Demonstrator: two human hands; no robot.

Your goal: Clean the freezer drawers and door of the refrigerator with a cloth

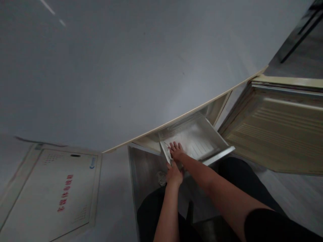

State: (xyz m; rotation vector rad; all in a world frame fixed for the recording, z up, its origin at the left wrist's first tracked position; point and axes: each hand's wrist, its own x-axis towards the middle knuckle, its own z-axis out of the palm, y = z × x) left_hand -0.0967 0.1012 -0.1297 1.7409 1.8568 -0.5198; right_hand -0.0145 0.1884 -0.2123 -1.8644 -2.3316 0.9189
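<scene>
A clear plastic freezer drawer (pixel 199 143) sits pulled partway out of a small cream fridge, low by the white wall (pixel 126 67). The right hand (pixel 176 151) lies flat inside it, fingers spread wide. The left hand (pixel 173 174) grips the drawer's front edge. The fridge door (pixel 277 134) hangs open at right. A wall panel (pixel 50 191) with red lettering sits at left.

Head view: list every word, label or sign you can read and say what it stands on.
Red characters running down the cream metal wall panel: a vertical line of about six, too blurred to read.
Small blue mark at that panel's upper right corner: too small to read.
White plastic pulled-out drawer, touched by right hand: no text.
</scene>
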